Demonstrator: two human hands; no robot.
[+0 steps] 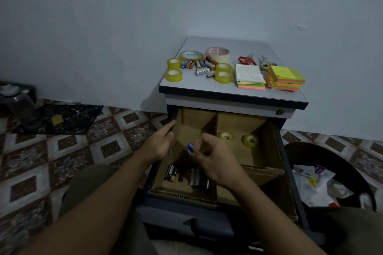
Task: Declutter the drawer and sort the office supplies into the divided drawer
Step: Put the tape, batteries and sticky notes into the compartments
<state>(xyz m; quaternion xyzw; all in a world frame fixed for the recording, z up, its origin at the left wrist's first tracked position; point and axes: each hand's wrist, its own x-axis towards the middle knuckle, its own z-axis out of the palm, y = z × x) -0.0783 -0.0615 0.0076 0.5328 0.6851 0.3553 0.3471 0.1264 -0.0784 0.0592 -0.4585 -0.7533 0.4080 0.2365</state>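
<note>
A blue battery (190, 148) is pinched by the right hand (215, 161) above the divided drawer (267, 145), over its near-left compartment of batteries (186, 177). The left rim is touched by the left hand (159, 143), forefinger straight; a grip cannot be told.

Dim, bluish, even light with no visible source. The wall (124, 16) darkens toward the corners, and the drawer (244, 122) lies in shadow. Detail is soft throughout, and the wide lens stretches the edges.
</note>
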